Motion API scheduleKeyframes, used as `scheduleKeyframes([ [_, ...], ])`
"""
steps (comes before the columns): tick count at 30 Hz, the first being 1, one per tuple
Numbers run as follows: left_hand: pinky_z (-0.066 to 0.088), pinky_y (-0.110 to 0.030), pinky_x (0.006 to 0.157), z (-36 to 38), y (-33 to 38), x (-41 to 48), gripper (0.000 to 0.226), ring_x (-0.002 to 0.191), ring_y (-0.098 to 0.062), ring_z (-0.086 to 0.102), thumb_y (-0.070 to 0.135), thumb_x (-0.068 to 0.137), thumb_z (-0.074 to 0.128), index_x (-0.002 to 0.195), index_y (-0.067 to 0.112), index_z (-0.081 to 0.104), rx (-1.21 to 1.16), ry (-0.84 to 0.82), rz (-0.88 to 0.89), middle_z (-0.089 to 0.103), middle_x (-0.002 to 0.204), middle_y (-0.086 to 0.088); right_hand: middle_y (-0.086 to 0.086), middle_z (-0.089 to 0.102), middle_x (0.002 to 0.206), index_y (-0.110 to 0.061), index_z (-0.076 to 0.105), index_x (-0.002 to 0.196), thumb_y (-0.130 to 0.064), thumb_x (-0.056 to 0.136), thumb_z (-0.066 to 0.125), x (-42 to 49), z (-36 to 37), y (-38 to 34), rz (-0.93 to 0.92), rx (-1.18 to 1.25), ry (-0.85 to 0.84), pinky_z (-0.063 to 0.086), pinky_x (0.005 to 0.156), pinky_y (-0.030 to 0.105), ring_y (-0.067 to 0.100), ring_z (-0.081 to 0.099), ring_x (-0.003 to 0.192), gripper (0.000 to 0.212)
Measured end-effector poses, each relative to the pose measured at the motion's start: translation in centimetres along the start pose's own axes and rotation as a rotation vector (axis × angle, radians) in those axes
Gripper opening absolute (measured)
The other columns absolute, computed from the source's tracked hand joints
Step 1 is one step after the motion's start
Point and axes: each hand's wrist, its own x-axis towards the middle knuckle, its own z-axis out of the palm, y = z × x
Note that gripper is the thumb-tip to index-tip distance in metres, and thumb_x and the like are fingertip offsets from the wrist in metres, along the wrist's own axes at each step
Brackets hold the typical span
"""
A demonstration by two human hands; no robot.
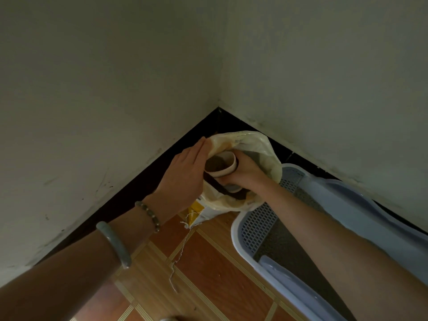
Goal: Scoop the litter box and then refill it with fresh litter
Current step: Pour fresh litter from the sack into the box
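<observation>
A pale yellow litter bag (257, 144) stands open in the corner of the room. My right hand (245, 174) reaches into its mouth and grips a small white cup (223, 164) filled with dark litter. My left hand (185, 172) lies flat against the bag's left edge with straight fingers, holding the opening apart. The blue-white litter box (252, 225) with a perforated rim sits on the floor to the right, under my right forearm, with grey litter inside.
Two pale walls with a black skirting board (129, 195) meet behind the bag. The floor is reddish-brown tile (208, 269) with striped borders. A loose white string (179, 256) trails from the bag over the floor.
</observation>
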Motion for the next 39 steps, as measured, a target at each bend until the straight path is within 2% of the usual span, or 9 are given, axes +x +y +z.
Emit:
scheduleKeyframes([
  [8, 0.026, -0.040, 0.110, 0.0, 0.5, 0.0, 0.066, 0.136, -0.032, 0.031, -0.002, 0.086, 0.049, 0.146, 0.005, 0.022, -0.003, -0.032, -0.046, 0.025, 0.152, -0.015, -0.007, 0.056, 0.117, -0.020, 0.048, 0.124, -0.016, 0.060, 0.087, -3.9, -2.7, 0.0, -0.123, 0.123, 0.059, 0.043, 0.090, 0.021, 0.007, 0.052, 0.110, 0.075],
  [11, 0.027, -0.042, 0.109, -0.2, 0.5, -0.1, 0.066, 0.135, -0.033, 0.032, -0.002, 0.086, 0.050, 0.146, 0.004, 0.023, 0.024, -0.053, -0.059, 0.026, 0.152, -0.016, -0.014, 0.056, 0.107, -0.024, 0.050, 0.118, -0.011, 0.062, 0.085, -5.2, -3.5, -0.6, -0.148, 0.195, 0.096, 0.042, 0.076, 0.005, 0.000, 0.052, 0.101, 0.068],
  [14, 0.031, -0.048, 0.106, -0.5, 1.0, -0.4, 0.060, 0.131, -0.036, 0.039, 0.008, 0.086, 0.052, 0.142, 0.002, 0.031, 0.070, 0.001, -0.049, 0.035, 0.147, -0.019, -0.015, 0.056, 0.106, -0.030, 0.049, 0.115, -0.012, 0.062, 0.085, -6.7, -4.6, -1.4, -0.171, 0.231, 0.099, 0.044, 0.075, 0.006, -0.006, 0.053, 0.098, 0.067],
  [18, 0.021, -0.049, 0.112, -0.8, 2.9, -1.6, 0.061, 0.137, -0.032, 0.029, 0.026, 0.088, 0.041, 0.142, 0.002, 0.030, 0.113, 0.067, -0.011, 0.032, 0.148, -0.018, -0.017, 0.056, 0.106, -0.037, 0.046, 0.110, -0.013, 0.062, 0.085, -9.2, -7.4, -2.0, -0.196, 0.236, 0.119, 0.045, 0.076, 0.008, -0.010, 0.053, 0.098, 0.067],
  [24, 0.018, -0.044, 0.111, 0.2, 7.4, -3.2, 0.059, 0.135, -0.029, 0.028, 0.031, 0.087, 0.040, 0.140, 0.006, 0.032, 0.000, 0.050, 0.278, 0.035, 0.146, -0.017, -0.011, 0.059, 0.112, -0.034, 0.048, 0.111, -0.007, 0.063, 0.085, -15.1, -12.3, 1.0, -0.189, 0.253, 0.253, 0.047, 0.077, 0.009, 0.000, 0.057, 0.101, 0.066],
  [27, 0.027, -0.042, 0.111, 1.0, 10.7, -3.6, 0.055, 0.133, -0.023, 0.034, 0.033, 0.089, 0.043, 0.140, 0.012, 0.035, -0.138, -0.041, 0.501, 0.041, 0.144, -0.010, -0.010, 0.059, 0.112, -0.027, 0.048, 0.115, -0.006, 0.063, 0.084, -18.2, -14.3, 3.6, -0.144, 0.214, 0.317, 0.045, 0.077, 0.008, -0.003, 0.058, 0.099, 0.067],
  [30, 0.039, -0.031, 0.101, 1.5, 13.7, -3.9, 0.051, 0.122, -0.014, 0.046, 0.042, 0.091, 0.047, 0.135, 0.016, 0.045, -0.206, -0.166, 0.805, 0.053, 0.135, -0.004, -0.014, 0.059, 0.110, -0.035, 0.047, 0.111, -0.010, 0.062, 0.086, -21.0, -16.1, 6.0, -0.084, 0.143, 0.384, 0.044, 0.074, 0.007, -0.007, 0.057, 0.096, 0.067],
  [35, 0.042, -0.028, 0.096, 3.2, 18.4, -3.9, 0.039, 0.109, -0.013, 0.057, 0.040, 0.090, 0.050, 0.119, 0.017, 0.062, -0.245, -0.256, 1.086, 0.065, 0.117, 0.001, -0.019, 0.059, 0.108, -0.035, 0.048, 0.117, -0.018, 0.062, 0.086, -24.9, -17.8, 9.7, 0.029, -0.010, 0.428, 0.046, 0.078, 0.018, -0.002, 0.056, 0.100, 0.068],
  [39, 0.043, -0.029, 0.091, 4.4, 19.9, -3.2, 0.031, 0.102, -0.013, 0.060, 0.038, 0.090, 0.047, 0.104, 0.021, 0.070, -0.238, -0.312, 1.173, 0.069, 0.105, 0.005, -0.010, 0.057, 0.110, -0.030, 0.048, 0.119, -0.024, 0.060, 0.086, -27.1, -19.4, 12.2, 0.102, -0.198, 0.380, 0.046, 0.083, 0.030, 0.007, 0.054, 0.102, 0.070],
])
